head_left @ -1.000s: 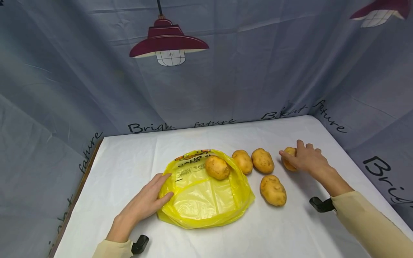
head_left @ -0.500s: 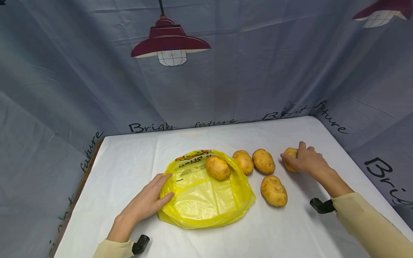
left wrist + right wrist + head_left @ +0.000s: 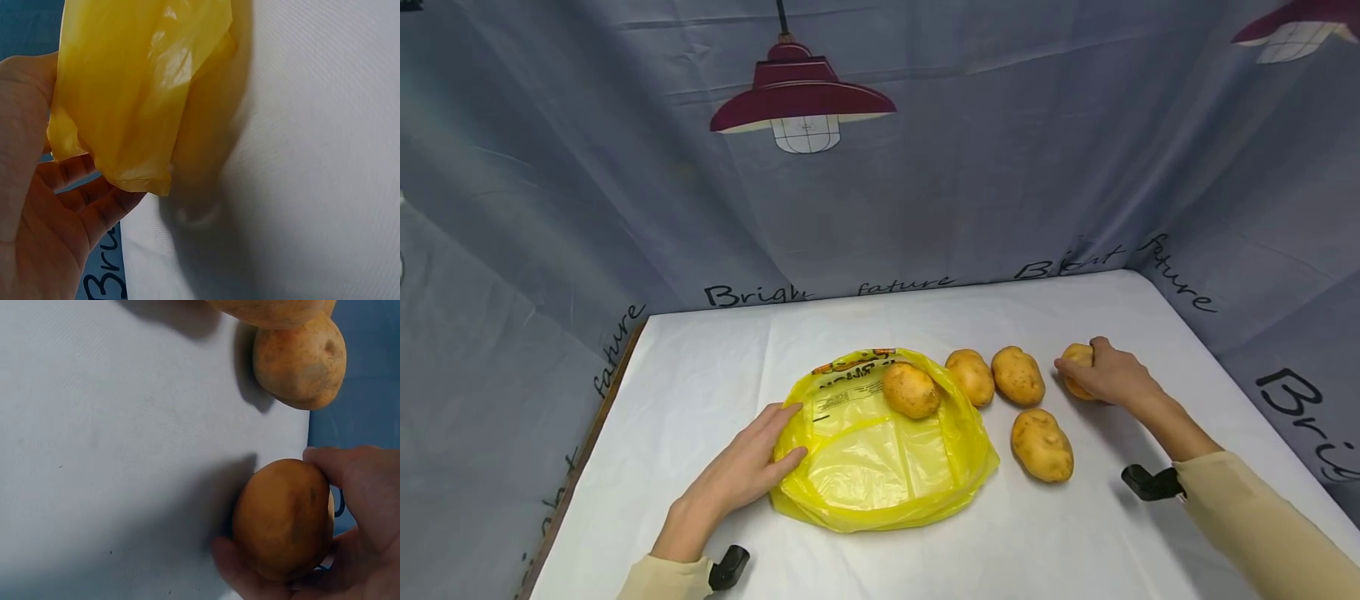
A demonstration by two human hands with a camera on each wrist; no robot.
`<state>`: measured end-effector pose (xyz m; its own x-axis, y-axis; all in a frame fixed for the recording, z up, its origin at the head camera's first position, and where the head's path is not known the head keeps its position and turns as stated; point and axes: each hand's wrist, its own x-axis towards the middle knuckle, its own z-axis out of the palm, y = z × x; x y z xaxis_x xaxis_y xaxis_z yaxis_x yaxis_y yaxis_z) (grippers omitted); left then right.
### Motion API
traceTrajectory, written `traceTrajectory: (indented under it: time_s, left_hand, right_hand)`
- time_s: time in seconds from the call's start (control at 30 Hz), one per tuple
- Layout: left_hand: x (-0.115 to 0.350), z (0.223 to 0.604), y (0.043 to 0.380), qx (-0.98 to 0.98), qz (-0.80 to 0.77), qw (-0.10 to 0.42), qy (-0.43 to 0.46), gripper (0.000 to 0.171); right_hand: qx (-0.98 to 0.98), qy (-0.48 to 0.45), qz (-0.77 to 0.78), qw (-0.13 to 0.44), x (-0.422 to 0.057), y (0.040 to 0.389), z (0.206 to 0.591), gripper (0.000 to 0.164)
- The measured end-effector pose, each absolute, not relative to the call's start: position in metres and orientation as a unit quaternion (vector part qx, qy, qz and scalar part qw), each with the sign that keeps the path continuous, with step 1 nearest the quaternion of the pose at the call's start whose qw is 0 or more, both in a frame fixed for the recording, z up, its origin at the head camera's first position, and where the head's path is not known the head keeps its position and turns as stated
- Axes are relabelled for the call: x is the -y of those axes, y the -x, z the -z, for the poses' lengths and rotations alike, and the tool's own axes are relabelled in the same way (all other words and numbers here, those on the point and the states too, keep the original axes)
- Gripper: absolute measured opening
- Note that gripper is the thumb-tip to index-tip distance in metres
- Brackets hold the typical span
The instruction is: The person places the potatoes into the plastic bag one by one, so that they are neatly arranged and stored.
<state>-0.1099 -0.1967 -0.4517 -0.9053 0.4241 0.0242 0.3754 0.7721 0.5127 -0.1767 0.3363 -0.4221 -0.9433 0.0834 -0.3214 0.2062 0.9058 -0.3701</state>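
With the yellow bag as the clock, the held potato is between two and three o'clock, on or just above the white-covered worktop. The right hand grips it, thumb on one side and fingers around the other. The left hand holds the bag's rim at nine o'clock, thumb and fingers hooked over it; how strongly, I cannot tell. The inner potato rests inside the bag, toward one o'clock. The near potato and the next potato lie side by side at two, and the single potato at three. I judge a potato to be firm, rather heavy for its size and not fragile, but its smooth skin may slip, so the best hold is across its narrower middle. The bag seems thin, light and limp; the rim is the right place to hold it, because the wall may fold inward. Two potatoes stand between the held one and the bag, so a low path there is tight. The curtain hangs behind the far edge at twelve; wide white cloth shows at ten.
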Motion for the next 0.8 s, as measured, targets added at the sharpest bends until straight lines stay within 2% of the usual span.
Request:
traceTrajectory:
  time_s: [0.2,0.8]
  left_hand:
    - [0.198,0.451,0.110,-0.940,-0.262,0.046,-0.212,0.064]
    - [0.199,0.451,0.112,-0.940,-0.261,0.040,-0.217,0.065]
  right_hand:
    - [-0.947,-0.093,0.259,0.168,-0.345,0.178,0.422,0.102]
    - [-0.792,-0.115,0.559,0.216,-0.361,0.180,0.426,0.092]
